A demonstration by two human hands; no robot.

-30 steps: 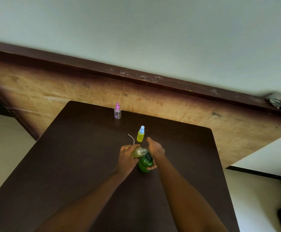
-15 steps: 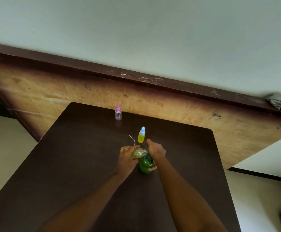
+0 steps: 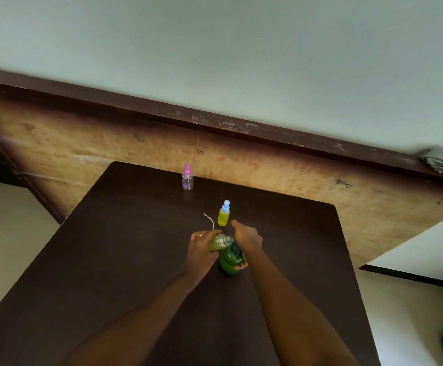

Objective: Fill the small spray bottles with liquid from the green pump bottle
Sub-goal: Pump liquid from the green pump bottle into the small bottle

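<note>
A person leans over a dark counter (image 3: 125, 273), both arms reaching to the green pump bottle (image 3: 229, 261), which stands upright near its middle. The right grip (image 3: 246, 239) wraps the bottle's body. The left grip (image 3: 202, 247) curls round the pale pump head (image 3: 217, 241), with a thin white tube (image 3: 210, 220) curving out beyond it. A yellow-filled spray bottle (image 3: 223, 213) stands just beyond the hands, and a clear pink-capped bottle (image 3: 187, 178) farther back. A sudden tug on the pump head could tip the green bottle and spill it, or knock the near spray bottle over.
</note>
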